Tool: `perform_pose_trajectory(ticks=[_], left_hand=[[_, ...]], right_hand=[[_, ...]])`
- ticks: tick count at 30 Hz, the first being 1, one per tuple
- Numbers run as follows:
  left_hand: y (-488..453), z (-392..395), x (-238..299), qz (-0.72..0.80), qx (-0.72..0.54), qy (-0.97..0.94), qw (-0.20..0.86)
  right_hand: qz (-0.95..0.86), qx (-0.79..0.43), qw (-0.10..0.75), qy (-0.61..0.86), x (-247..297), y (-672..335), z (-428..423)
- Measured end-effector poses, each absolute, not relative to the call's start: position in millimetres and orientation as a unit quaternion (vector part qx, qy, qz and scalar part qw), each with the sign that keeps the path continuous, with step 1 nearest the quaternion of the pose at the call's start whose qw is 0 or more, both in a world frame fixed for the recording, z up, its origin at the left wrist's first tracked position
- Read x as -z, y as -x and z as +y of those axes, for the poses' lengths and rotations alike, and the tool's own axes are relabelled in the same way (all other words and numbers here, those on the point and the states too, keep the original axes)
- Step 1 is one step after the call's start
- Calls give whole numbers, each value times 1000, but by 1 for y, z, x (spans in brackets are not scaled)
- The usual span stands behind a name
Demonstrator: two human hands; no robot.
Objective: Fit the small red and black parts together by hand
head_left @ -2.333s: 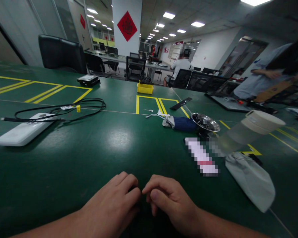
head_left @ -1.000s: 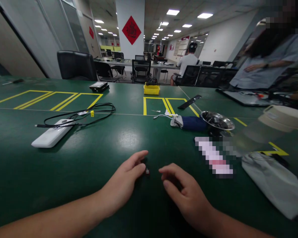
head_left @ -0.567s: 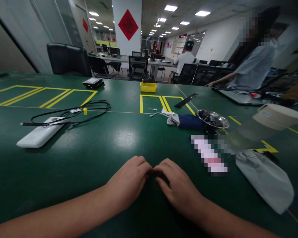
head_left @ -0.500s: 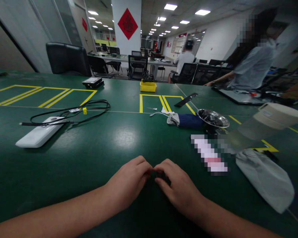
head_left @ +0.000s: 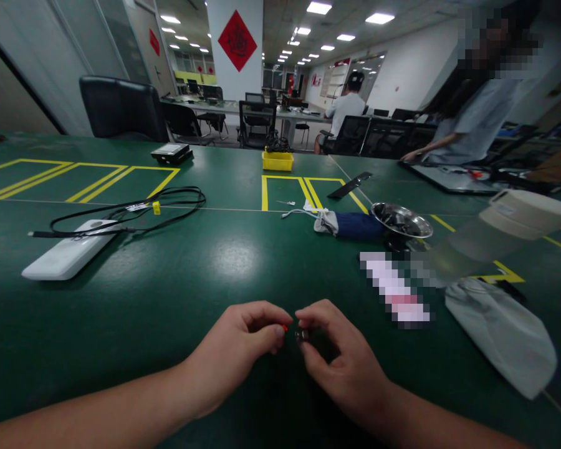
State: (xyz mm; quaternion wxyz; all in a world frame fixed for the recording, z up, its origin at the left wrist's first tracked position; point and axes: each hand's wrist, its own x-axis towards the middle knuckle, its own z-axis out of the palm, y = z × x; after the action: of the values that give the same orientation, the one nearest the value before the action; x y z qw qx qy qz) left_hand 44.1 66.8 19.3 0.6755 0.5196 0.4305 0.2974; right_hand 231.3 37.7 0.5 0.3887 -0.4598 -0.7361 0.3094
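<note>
My left hand (head_left: 243, 340) is closed in a pinch over the green table (head_left: 168, 330). Between its thumb and fingertips shows a small red piece (head_left: 285, 328), mostly covered by the fingers. Close beside it, my right hand (head_left: 339, 346) pinches a small shiny metal piece (head_left: 302, 335) with a dark end. A narrow gap separates the two pieces. Both are too small for me to name their kind.
At left, a looped black cable (head_left: 172, 232) crosses a white power bank (head_left: 70, 259). Rightward lie a blue pouch (head_left: 358, 226), a metal bowl (head_left: 402, 221), a blurred-out phone-like object (head_left: 393, 287), a tumbler (head_left: 486, 234) and a grey pouch (head_left: 500, 330). A person (head_left: 477, 125) stands at far right.
My fingertips were together and now are apart, so the red piece and the metal piece show separately. The view has shifted slightly. The standing person's arm has moved a little.
</note>
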Motion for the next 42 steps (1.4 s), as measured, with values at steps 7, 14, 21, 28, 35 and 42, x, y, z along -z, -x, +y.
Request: perform_pose_trajectory(ticks=[7,14,21,28,35,42], left_hand=[[-45,64,-16,425,-298,-475,710],[-42,66,-14,422,-278,-508,698],[-44,64,-14,414,-269,-521,697],[-42,64,-10,396,-268,-538,694],[-37,71,-8,361,-247,-531,726],[-36,73,-11,342,-235,-508,755]], right_hand=[[-752,-291,401,434,-2,-230,39],[-756,-300,392,430,-2,-231,37],[-774,-299,379,410,-4,-231,37],[-774,-313,360,415,-2,-233,38],[-775,-333,362,397,-3,-233,39],[-782,-319,385,371,-2,-232,37]])
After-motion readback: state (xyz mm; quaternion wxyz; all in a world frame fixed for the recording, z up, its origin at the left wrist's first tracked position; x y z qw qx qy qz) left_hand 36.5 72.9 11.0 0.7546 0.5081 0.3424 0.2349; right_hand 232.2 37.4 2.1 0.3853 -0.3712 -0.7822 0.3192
